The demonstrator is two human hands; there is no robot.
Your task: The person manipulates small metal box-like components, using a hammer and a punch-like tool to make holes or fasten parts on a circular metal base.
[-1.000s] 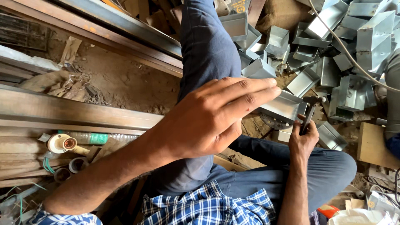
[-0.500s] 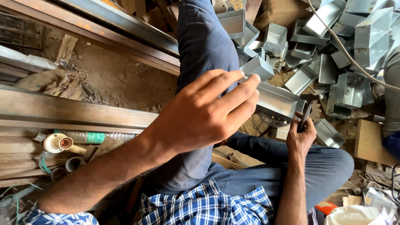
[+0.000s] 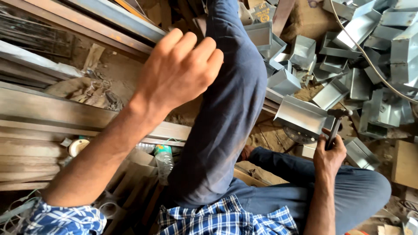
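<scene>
Right hand (image 3: pixel 328 156) grips hammer (image 3: pixel 335 126) beside channel (image 3: pixel 302 115), centre right. Left hand (image 3: pixel 178 72) raised upper centre, fingers loosely curled, empty. Unheld channel could shift under a strike.

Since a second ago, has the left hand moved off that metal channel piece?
Yes. The left hand has lifted off the metal channel piece and swung left, now past the raised knee, near the long steel beams.

The left hand (image 3: pixel 180 72) has lifted off the metal channel piece (image 3: pixel 302 116) and swung leftward, fingers loosely curled.
</scene>
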